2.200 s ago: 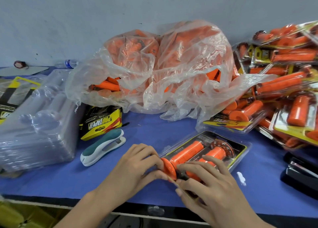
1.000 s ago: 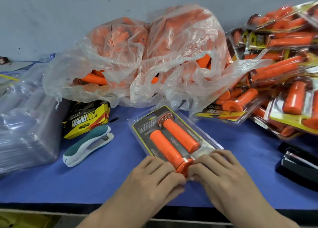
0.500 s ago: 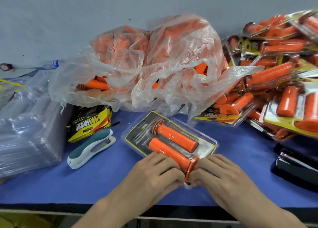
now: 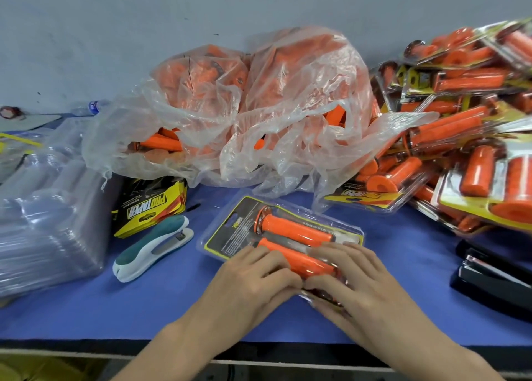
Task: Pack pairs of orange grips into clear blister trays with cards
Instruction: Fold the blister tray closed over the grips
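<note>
A blue surface [image 4: 172, 308] carries a crumpled clear bag of loose orange grips [image 4: 288, 107] at the far middle, a heap of packed blister packs [image 4: 460, 121] on the right and a stack of empty clear trays [image 4: 43, 236] on the left. The blister tray [image 4: 221, 225] lies near centre, holding a dark card and two orange grips [image 4: 296, 231] side by side. The left hand [image 4: 253, 282] and right hand [image 4: 365, 282] press flat, fingers extended, on its near end, with a teal-and-white stapler [image 4: 152, 248] to its left.
</note>
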`<state>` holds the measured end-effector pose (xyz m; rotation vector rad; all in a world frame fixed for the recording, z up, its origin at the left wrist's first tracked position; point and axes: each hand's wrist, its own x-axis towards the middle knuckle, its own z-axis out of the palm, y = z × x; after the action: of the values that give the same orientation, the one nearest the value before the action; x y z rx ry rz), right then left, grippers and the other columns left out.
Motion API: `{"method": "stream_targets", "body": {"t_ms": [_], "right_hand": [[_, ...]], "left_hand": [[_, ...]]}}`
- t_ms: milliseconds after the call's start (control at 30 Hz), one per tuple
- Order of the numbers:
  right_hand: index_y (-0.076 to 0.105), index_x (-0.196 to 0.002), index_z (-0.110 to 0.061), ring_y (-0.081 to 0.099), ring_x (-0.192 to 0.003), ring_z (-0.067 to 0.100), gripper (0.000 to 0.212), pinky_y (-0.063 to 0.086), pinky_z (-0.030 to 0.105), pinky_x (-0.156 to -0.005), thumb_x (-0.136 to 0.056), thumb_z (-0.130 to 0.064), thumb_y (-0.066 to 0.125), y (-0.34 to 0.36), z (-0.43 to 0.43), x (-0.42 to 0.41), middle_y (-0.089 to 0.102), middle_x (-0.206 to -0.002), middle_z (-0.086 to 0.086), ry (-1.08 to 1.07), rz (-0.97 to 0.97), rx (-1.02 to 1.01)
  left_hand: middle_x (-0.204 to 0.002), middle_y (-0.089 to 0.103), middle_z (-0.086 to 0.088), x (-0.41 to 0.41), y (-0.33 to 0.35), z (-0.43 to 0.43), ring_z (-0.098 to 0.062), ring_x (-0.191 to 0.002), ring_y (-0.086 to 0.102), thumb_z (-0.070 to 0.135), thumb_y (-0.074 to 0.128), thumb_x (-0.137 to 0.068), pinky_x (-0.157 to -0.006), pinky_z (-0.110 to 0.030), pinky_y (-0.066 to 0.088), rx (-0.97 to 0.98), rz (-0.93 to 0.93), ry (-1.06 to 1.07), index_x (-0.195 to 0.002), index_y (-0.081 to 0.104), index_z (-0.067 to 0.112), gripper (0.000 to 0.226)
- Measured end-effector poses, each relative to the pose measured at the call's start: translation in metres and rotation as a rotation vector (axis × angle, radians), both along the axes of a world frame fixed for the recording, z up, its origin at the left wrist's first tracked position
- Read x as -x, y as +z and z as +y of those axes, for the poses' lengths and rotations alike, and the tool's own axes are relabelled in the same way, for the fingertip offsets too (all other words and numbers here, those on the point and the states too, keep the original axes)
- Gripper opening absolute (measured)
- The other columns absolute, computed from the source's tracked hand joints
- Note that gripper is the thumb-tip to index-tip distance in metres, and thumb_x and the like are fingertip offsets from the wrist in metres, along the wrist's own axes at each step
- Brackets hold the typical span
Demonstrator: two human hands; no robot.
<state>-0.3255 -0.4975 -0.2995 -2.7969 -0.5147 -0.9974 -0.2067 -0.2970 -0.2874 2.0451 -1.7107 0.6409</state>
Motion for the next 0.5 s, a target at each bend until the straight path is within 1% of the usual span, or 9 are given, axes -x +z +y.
{"method": "stream_targets", "body": {"t_ms": [67,100,167,267,333,400,467,500], "right_hand": [[0.066,-0.099,-0.026,0.055,-0.122,0.018,0.024,0.042,0.039,-0.104,-0.102,-0.042,0.048,0.000,-0.001,-0.003,0.059,-0.128,-0.005,-0.001,0.053,0.038],[0.067,-0.097,-0.026,0.056,-0.121,0.019,0.025,0.044,0.040,-0.103,-0.102,-0.041,0.048,0.001,-0.002,-0.004,0.060,-0.127,-0.004,-0.007,0.067,0.054],[0.065,-0.095,-0.026,0.056,-0.118,0.021,0.019,0.046,0.040,-0.101,-0.099,-0.039,0.052,0.001,-0.004,-0.005,0.060,-0.127,-0.003,-0.010,0.083,0.062],[0.057,-0.094,-0.028,0.054,-0.115,0.022,0.011,0.044,0.038,-0.100,-0.097,-0.038,0.055,0.001,-0.005,-0.006,0.059,-0.127,-0.002,-0.016,0.088,0.045],[0.055,-0.094,-0.029,0.055,-0.113,0.022,0.011,0.043,0.036,-0.098,-0.097,-0.040,0.054,0.000,-0.005,-0.006,0.059,-0.127,-0.002,-0.027,0.095,0.034],[0.054,-0.094,-0.030,0.055,-0.111,0.021,0.012,0.041,0.030,-0.095,-0.097,-0.042,0.053,0.001,-0.005,-0.006,0.058,-0.127,-0.004,-0.035,0.115,0.008],[0.054,-0.094,-0.032,0.054,-0.110,0.020,0.013,0.037,0.025,-0.093,-0.098,-0.044,0.052,0.002,-0.007,-0.005,0.056,-0.127,-0.004,-0.045,0.142,-0.031],[0.054,-0.095,-0.033,0.053,-0.111,0.019,0.013,0.035,0.022,-0.093,-0.098,-0.045,0.052,0.002,-0.008,-0.004,0.055,-0.128,-0.005,-0.051,0.159,-0.048]], "left_hand": [[-0.089,0.059,0.008,0.000,-0.003,-0.002,-0.014,-0.079,0.053,0.032,0.058,-0.101,-0.071,-0.027,0.044,-0.003,-0.004,-0.020,-0.091,0.067,0.023,0.016],[-0.088,0.059,0.008,-0.003,-0.003,-0.001,-0.013,-0.079,0.053,0.032,0.059,-0.100,-0.071,-0.027,0.044,-0.004,-0.017,-0.018,-0.090,0.067,0.022,0.016],[-0.086,0.059,0.008,-0.011,-0.004,0.004,-0.013,-0.078,0.052,0.031,0.062,-0.098,-0.070,-0.026,0.043,-0.015,-0.061,0.009,-0.087,0.067,0.022,0.016],[-0.088,0.061,0.008,-0.025,-0.001,0.017,-0.014,-0.079,0.054,0.032,0.062,-0.096,-0.071,-0.026,0.040,-0.061,-0.091,0.088,-0.085,0.067,0.022,0.016],[-0.089,0.062,0.008,-0.032,0.000,0.029,-0.016,-0.080,0.057,0.035,0.057,-0.096,-0.071,-0.027,0.040,-0.112,-0.088,0.168,-0.086,0.067,0.022,0.019],[-0.090,0.063,0.007,-0.038,0.003,0.043,-0.019,-0.080,0.059,0.039,0.053,-0.095,-0.071,-0.031,0.043,-0.127,-0.090,0.256,-0.088,0.068,0.022,0.024],[-0.090,0.063,0.003,-0.044,0.008,0.058,-0.023,-0.080,0.060,0.040,0.051,-0.095,-0.072,-0.037,0.045,-0.077,-0.100,0.387,-0.092,0.069,0.019,0.028],[-0.091,0.062,0.000,-0.047,0.011,0.065,-0.027,-0.081,0.059,0.040,0.051,-0.094,-0.072,-0.040,0.046,-0.028,-0.091,0.488,-0.095,0.068,0.016,0.029]]}}
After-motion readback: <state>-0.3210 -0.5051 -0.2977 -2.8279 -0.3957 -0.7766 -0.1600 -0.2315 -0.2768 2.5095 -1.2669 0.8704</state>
